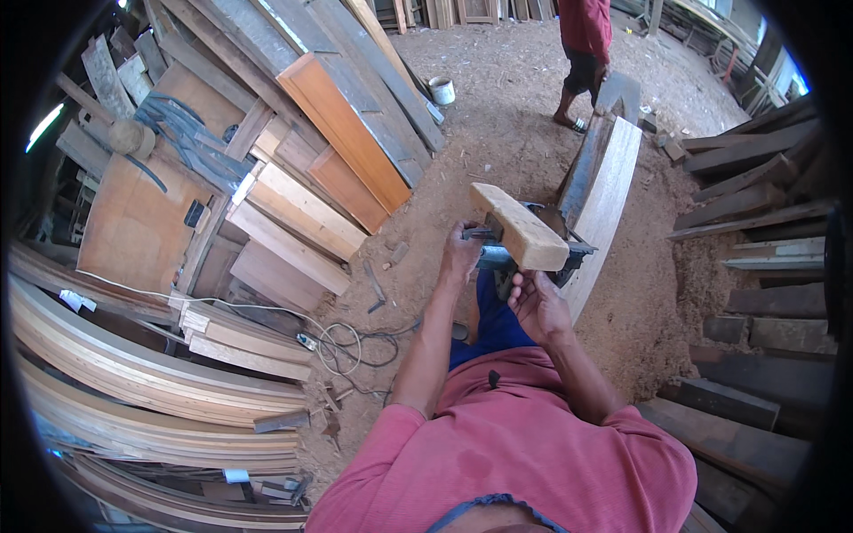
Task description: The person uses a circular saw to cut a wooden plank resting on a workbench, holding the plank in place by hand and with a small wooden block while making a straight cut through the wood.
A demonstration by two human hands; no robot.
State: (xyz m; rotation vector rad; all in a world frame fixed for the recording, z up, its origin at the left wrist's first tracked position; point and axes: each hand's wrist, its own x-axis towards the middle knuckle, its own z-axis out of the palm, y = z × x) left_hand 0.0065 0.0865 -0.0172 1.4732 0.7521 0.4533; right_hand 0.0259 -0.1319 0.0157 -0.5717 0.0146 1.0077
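The pale wooden block [520,229] sits over a teal-bodied power tool [496,258], just left of the long pale plank [611,195]. The left hand [459,255] has its fingers closed around a dark piece [480,233] beside the block; the right hand [542,311] curls below its near end, gripping or not I cannot tell. The block should be stiff, sturdy, fairly light, best held by its long sides.

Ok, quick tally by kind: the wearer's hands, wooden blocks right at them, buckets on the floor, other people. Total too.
Wearer's left hand and right hand: 2
Pale wooden block: 1
White bucket: 1
Other person in red: 1
Total: 5
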